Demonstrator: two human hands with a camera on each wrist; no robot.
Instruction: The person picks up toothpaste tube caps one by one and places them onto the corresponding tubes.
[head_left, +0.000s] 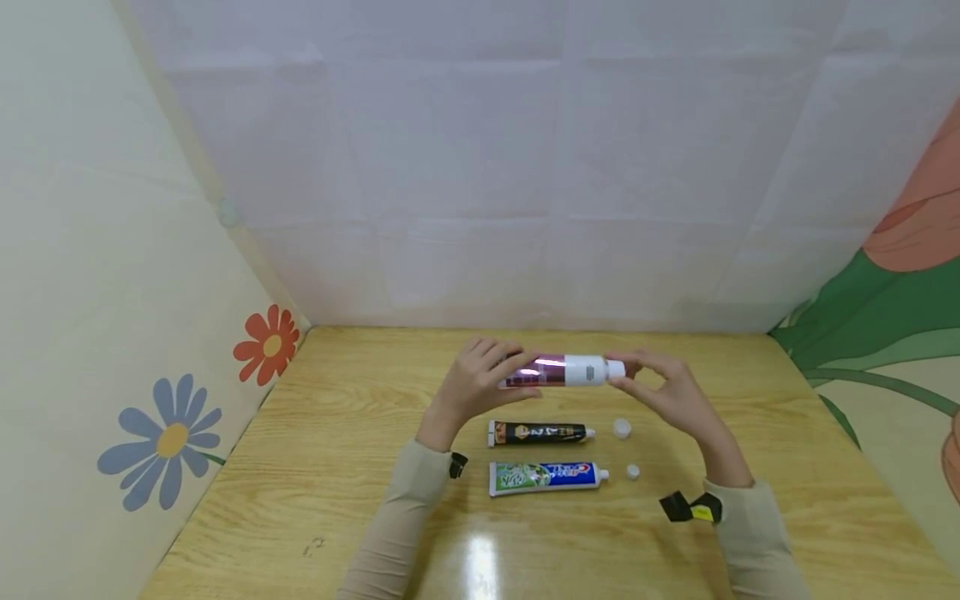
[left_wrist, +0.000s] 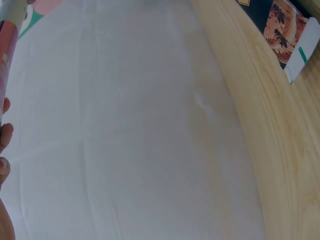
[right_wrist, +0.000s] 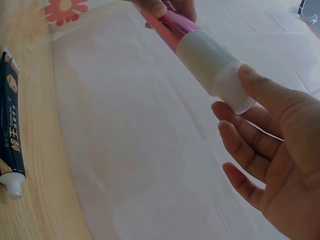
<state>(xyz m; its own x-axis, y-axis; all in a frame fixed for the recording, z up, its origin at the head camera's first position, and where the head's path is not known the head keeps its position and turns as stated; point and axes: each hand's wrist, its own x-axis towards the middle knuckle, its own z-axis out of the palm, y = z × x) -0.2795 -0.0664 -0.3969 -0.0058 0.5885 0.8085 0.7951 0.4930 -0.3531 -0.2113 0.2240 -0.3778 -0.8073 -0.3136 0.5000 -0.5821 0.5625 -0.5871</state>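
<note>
A pink-purple and white toothpaste tube (head_left: 585, 371) is held up level over the back part of the table, its white cap (right_wrist: 235, 89) pointing right. My left hand (head_left: 478, 379) grips the tube's body near the tail end, thumb below and fingers above. At the other end my right hand (head_left: 672, 402) pinches the cap between thumb and fingers; in the right wrist view its other fingers are spread loosely. Only the edge of the tube (left_wrist: 6, 55) and some fingertips of the left hand show in the left wrist view.
Below the hands lie a black toothpaste tube (head_left: 543, 432) and a blue-green one (head_left: 547, 477), both with bare nozzles pointing right. A larger white cap (head_left: 622, 428) and a smaller one (head_left: 633, 472) lie beside them. A pale sheet (head_left: 480, 208) hangs behind the wooden table (head_left: 345, 467).
</note>
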